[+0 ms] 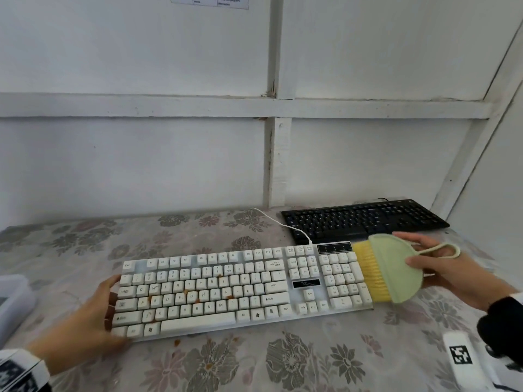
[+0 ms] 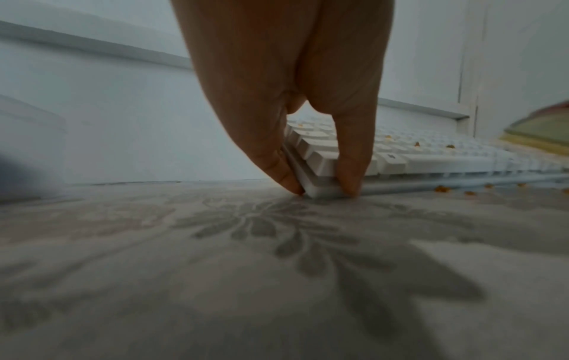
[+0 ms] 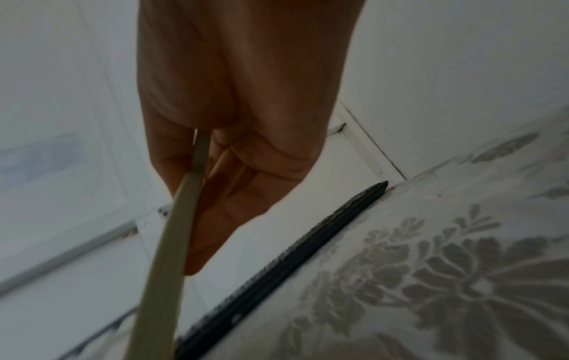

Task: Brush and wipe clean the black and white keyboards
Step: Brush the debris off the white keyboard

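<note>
Below the left hand [image 1: 85,321] pinching the white keyboard [image 1: 226,290] and right hand [image 1: 452,275] gripping the brush [image 1: 396,270], a floral tablecloth [image 1: 283,360] meets white walls [image 1: 141,151], its pattern blurred.

Notice [image 1: 209,1] cut off, text unreadable

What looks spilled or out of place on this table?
Orange-brown crumbs lie scattered among the white keyboard keys, and a few more on the tablecloth by its front edge. Otherwise nothing stands out.
</note>
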A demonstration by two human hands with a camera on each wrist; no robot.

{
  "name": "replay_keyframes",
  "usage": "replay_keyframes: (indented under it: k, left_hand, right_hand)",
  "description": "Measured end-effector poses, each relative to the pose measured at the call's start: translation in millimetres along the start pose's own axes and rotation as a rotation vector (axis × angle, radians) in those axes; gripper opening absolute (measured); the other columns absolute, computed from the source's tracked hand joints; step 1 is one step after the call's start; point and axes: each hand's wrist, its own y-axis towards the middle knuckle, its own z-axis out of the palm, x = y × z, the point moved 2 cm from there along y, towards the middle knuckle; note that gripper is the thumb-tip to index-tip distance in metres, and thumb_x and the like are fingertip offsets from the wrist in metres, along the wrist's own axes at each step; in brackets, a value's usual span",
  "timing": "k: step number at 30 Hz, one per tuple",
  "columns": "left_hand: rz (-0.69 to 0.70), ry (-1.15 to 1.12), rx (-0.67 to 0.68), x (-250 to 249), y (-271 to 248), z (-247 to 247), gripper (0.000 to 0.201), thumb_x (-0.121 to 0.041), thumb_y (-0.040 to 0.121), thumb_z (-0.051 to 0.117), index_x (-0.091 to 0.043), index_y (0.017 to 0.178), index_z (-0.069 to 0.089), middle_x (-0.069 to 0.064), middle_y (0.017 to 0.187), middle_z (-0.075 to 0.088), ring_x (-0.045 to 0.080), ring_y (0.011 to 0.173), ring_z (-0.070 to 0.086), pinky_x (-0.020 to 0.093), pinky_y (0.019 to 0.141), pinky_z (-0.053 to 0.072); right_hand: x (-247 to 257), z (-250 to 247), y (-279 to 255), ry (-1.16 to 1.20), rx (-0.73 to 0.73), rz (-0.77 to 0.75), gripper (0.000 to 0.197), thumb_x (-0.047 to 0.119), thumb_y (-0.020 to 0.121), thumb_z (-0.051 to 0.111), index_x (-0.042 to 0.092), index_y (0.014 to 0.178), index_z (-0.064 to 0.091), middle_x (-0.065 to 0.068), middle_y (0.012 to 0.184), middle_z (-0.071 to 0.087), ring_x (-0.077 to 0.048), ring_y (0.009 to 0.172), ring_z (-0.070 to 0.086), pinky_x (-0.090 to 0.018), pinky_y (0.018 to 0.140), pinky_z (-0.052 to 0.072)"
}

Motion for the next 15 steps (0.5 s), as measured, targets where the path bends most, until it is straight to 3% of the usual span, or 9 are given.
replay_keyframes:
  k: [3, 7, 9, 11, 13, 15]
  left_hand:
    - [0.012, 0.006, 0.003, -2.3, -1.4, 0.8, 0.118, -0.064, 0.006, 0.083, -0.046, 0.110, 0.033, -0.001, 0.101, 0.061, 0.008, 0.085, 0.069, 0.027, 0.069, 0.054]
    - [0.026, 0.026, 0.010, 0.2, 0.2, -0.7, 0.118, -0.064, 0.008, 0.084, -0.050, 0.112, 0.031, -0.002, 0.105, 0.060, 0.010, 0.088, 0.068, 0.030, 0.074, 0.053]
    - [0.049, 0.045, -0.003, 4.0, 1.1, -2.1, 0.115, -0.064, 0.011, 0.084, -0.063, 0.112, 0.030, -0.003, 0.109, 0.058, 0.017, 0.091, 0.067, 0.034, 0.079, 0.053]
    - [0.068, 0.070, -0.011, 5.8, 2.2, -2.7, 0.107, -0.064, 0.014, 0.084, -0.080, 0.102, 0.025, -0.006, 0.111, 0.056, 0.019, 0.094, 0.065, 0.037, 0.082, 0.053]
    - [0.075, 0.077, -0.012, 7.2, 3.1, -3.1, 0.103, -0.067, 0.014, 0.083, -0.084, 0.096, 0.023, -0.006, 0.111, 0.056, 0.018, 0.094, 0.065, 0.035, 0.082, 0.052]
    - [0.087, 0.076, -0.011, 5.9, 2.9, -2.6, 0.104, -0.068, 0.012, 0.081, -0.084, 0.096, 0.022, -0.005, 0.111, 0.055, 0.020, 0.095, 0.064, 0.034, 0.081, 0.052]
  right_hand:
    - [9.4, -4.0, 6.6, 0.091, -0.087, -0.068, 0.047, -0.004, 0.088, 0.053, 0.030, 0.119, 0.062, -0.004, 0.110, 0.069, -0.017, 0.084, 0.069, -0.032, 0.060, 0.059]
    - [5.9, 6.4, 5.4, 0.047, -0.059, -0.070, 0.048, -0.004, 0.088, 0.053, 0.034, 0.116, 0.063, -0.001, 0.110, 0.070, -0.017, 0.085, 0.069, -0.033, 0.062, 0.059]
    - [-0.1, 9.4, -1.1, 0.032, -0.052, -0.047, 0.049, -0.004, 0.087, 0.053, 0.033, 0.117, 0.063, -0.001, 0.110, 0.070, -0.021, 0.087, 0.069, -0.034, 0.063, 0.059]
    - [-5.6, 9.6, -9.4, 0.010, -0.042, -0.019, 0.049, -0.004, 0.086, 0.054, 0.031, 0.120, 0.062, -0.002, 0.111, 0.069, -0.029, 0.092, 0.067, -0.037, 0.064, 0.059]
    - [-5.9, 6.7, -14.9, -0.013, -0.035, -0.009, 0.049, -0.005, 0.086, 0.054, 0.030, 0.120, 0.062, -0.003, 0.111, 0.069, -0.030, 0.091, 0.067, -0.036, 0.061, 0.058]
    - [-0.3, 1.2, -14.4, 0.006, -0.071, -0.031, 0.048, -0.005, 0.086, 0.053, 0.029, 0.119, 0.063, -0.004, 0.110, 0.070, -0.023, 0.084, 0.068, -0.031, 0.056, 0.057]
